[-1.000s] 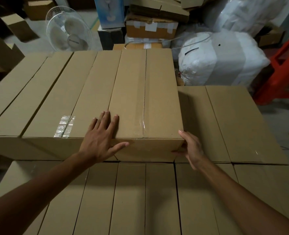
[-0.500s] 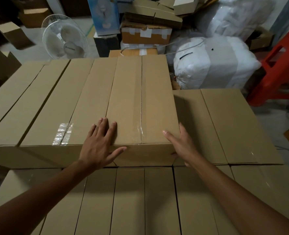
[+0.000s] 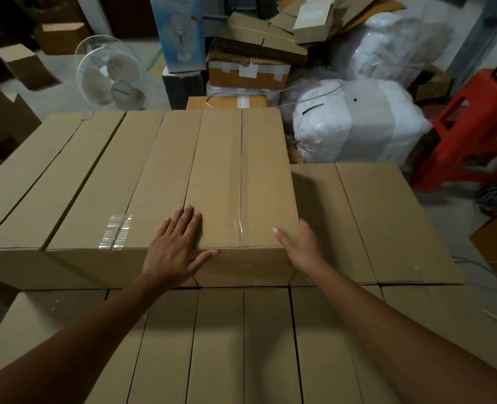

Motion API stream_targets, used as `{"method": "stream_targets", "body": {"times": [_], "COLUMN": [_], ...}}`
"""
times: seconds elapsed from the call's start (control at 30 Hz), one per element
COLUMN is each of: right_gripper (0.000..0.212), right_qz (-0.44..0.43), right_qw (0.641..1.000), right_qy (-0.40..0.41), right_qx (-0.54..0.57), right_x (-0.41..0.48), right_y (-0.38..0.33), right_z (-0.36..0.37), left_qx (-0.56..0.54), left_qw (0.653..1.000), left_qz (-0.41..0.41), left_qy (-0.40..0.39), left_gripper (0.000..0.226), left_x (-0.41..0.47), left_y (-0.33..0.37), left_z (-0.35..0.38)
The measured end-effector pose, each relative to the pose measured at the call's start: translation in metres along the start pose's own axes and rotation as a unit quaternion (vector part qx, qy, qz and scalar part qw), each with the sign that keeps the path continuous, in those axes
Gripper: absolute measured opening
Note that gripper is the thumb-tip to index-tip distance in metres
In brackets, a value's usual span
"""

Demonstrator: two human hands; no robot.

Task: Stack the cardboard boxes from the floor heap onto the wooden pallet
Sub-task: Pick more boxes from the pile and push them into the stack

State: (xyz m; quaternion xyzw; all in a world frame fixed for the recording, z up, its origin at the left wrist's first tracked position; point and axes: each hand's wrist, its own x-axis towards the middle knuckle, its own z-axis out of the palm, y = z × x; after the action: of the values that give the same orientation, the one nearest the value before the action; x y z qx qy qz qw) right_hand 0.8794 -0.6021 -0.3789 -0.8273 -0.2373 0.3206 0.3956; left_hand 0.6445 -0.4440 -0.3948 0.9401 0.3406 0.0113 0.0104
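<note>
We have a long brown cardboard box (image 3: 241, 182), taped down its middle seam, lying as the rightmost one in the upper layer of the stack, its long left side flush against the neighbouring brown box of the same kind (image 3: 154, 185). Our left hand (image 3: 174, 246) lies flat and spread wide on top, near the front edge. The fingers are straight across the seam between the two boxes, and the thumb is stretched out along the front rim. Our right hand (image 3: 302, 249) is at the near right corner of the same box, with the palm against its right side face and the thumb resting over the top edge. The fingers look straight rather than curled (they are a little blurred, so we cannot tell more).

To the right of this box the lower layer of brown cardboard boxes (image 3: 387, 223) lies uncovered, and another row of them (image 3: 221, 345) runs under our forearms. Beyond the stack a white floor fan (image 3: 113, 74) stands on the left. A blue printed fan carton (image 3: 178, 30) rises in the middle, with a white plastic-wrapped bale (image 3: 355, 123) and a red plastic stool (image 3: 474, 126) on the right.
</note>
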Motion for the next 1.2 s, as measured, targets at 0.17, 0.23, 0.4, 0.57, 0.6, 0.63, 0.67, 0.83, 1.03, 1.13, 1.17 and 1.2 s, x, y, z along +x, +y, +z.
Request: {"method": "stream_targets", "body": {"times": [0.17,0.23,0.4,0.57,0.6,0.63,0.67,0.83,1.03,1.13,1.17,1.2], "right_gripper": [0.078,0.078,0.075,0.071,0.071,0.070,0.070,0.072,0.076,0.078,0.078,0.078], "right_qz": [-0.064,-0.096,-0.147,-0.175,-0.179,-0.183,-0.190,-0.227,-0.226,-0.229,-0.226,-0.223], "right_qw": [0.982,0.968,0.955,0.962,0.962,0.963,0.964,0.958,0.968,0.969,0.971,0.972], "right_qy": [0.027,0.017,0.024,0.066,0.070,0.074,0.082,0.125,0.106,0.088,0.084,0.078], "right_qx": [-0.175,-0.232,-0.258,-0.201,-0.193,-0.182,-0.170,-0.127,-0.030,-0.002,0.006,0.011], "right_x": [-0.026,-0.041,-0.089,-0.156,-0.172,-0.189,-0.206,-0.298,-0.428,-0.499,-0.524,-0.548], "right_y": [-0.023,-0.035,-0.086,-0.145,-0.157,-0.167,-0.177,-0.207,-0.211,-0.195,-0.187,-0.179], "right_z": [-0.008,-0.019,-0.050,-0.081,-0.086,-0.091,-0.095,-0.117,-0.120,-0.112,-0.108,-0.104], "left_qx": [-0.016,-0.037,-0.073,-0.152,-0.174,-0.192,-0.204,-0.239,-0.320,-0.344,-0.343,-0.340], "left_qw": [0.998,0.997,0.997,0.987,0.982,0.978,0.974,0.958,0.924,0.911,0.911,0.911], "left_qz": [0.005,-0.003,0.014,0.031,0.034,0.037,0.039,0.026,-0.053,-0.083,-0.088,-0.092], "left_qy": [-0.065,-0.068,-0.030,0.045,0.062,0.077,0.092,0.154,0.203,0.210,0.212,0.214], "left_gripper": [0.115,0.122,0.117,0.107,0.103,0.099,0.097,0.091,0.087,0.083,0.081,0.080], "left_x": [0.000,0.002,0.001,-0.029,-0.040,-0.052,-0.064,-0.138,-0.262,-0.336,-0.362,-0.390], "left_y": [0.003,0.008,0.027,0.052,0.055,0.058,0.059,0.065,0.069,0.073,0.076,0.080], "left_z": [-0.016,-0.032,-0.102,-0.198,-0.215,-0.230,-0.245,-0.309,-0.355,-0.367,-0.369,-0.370]}}
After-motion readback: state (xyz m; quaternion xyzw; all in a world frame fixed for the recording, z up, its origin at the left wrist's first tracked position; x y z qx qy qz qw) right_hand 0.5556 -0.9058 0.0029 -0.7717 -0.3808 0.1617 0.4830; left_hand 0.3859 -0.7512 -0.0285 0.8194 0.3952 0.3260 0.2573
